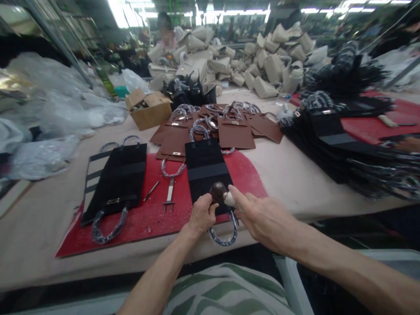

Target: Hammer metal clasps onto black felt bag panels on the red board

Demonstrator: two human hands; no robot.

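A black bag panel [206, 164] lies on the red mat in front of me, its plastic-wrapped handle [224, 240] hanging toward the near edge. My right hand [252, 210] is closed around the pale grip of a mallet [218, 192] with a dark rounded head, held over the panel's near end. Right beside that head, my left hand [202, 213] is pinched at the panel; whatever its fingers grip is hidden. Left of them lie a fork-ended metal tool [169, 197], a thin pen-like tool [151, 191] and a second black bag panel [123, 175].
Brown bag panels [236, 133] with wrapped handles overlap behind the red mat [154, 223]. Stacked black panels [328, 144] are at right. A cardboard box [151, 116], clear plastic sheeting [49, 100] and piled beige bags [272, 65] stand farther off. Another person's hand [410, 144] shows at far right.
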